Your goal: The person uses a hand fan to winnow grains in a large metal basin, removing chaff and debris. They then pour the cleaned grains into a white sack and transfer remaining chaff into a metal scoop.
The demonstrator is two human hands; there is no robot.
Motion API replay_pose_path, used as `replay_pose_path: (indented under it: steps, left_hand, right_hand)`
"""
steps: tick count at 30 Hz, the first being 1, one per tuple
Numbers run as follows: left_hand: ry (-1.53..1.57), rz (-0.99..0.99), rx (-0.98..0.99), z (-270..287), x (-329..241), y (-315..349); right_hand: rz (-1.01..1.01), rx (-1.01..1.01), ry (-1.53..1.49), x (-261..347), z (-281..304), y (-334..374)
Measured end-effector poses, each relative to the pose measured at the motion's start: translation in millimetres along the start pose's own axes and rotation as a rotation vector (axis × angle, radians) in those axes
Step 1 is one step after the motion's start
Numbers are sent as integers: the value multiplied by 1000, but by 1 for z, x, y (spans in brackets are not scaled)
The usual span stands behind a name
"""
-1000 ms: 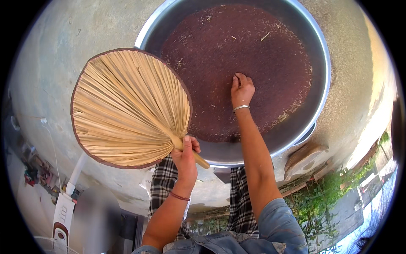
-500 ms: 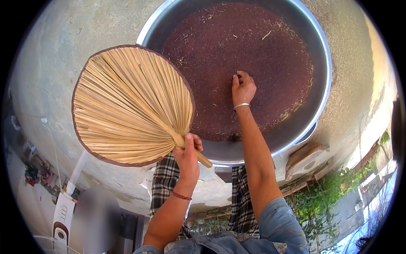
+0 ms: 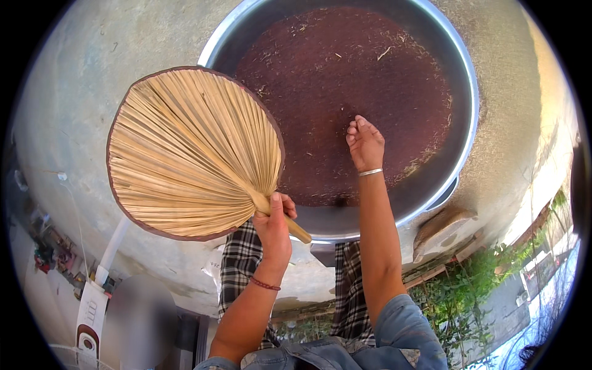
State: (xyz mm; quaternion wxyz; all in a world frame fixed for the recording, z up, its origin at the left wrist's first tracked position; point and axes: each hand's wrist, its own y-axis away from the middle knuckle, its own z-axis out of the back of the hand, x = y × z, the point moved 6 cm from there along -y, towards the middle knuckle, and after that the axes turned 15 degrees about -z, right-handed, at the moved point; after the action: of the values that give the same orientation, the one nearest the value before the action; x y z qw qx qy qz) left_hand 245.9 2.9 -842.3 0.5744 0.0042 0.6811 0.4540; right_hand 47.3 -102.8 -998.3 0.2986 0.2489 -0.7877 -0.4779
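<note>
My left hand [image 3: 271, 228] is wrapped round the handle of a palm-leaf fan [image 3: 194, 154]. The fan is broad, pleated and tan with a dark brown edge, and it overlaps the left side of a big round metal basin [image 3: 472, 114]. Reddish-brown fine grains or seeds [image 3: 339, 68], scattered with pale straw bits, cover the basin's floor. Over them is my right hand [image 3: 368, 145], its thumb and fingers drawn together in a pinch. Whatever it may hold is too small or hidden to make out.
Concrete ground [image 3: 68, 123] surrounds the basin. A curved brown slab [image 3: 441, 231] lies by its lower right handle. Green plants [image 3: 468, 302] grow at lower right; a white stand-like appliance [image 3: 92, 314] is at lower left. My knees in plaid cloth [image 3: 237, 265] are close to the near rim.
My right hand has moved slightly right and nearer to me, its fingers closing more tightly together. My left hand and the fan have hardly moved.
</note>
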Motion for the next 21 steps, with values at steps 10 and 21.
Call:
replay_pose_path:
  steps: [10, 21]
  left_hand:
    - [48, -17, -28, -1, 2, -1]
    - [-5, 8, 13, -2, -1, -1]
  right_hand:
    - [179, -292, 637, 15, 9, 15]
    - [839, -457, 1258, 18, -39, -12]
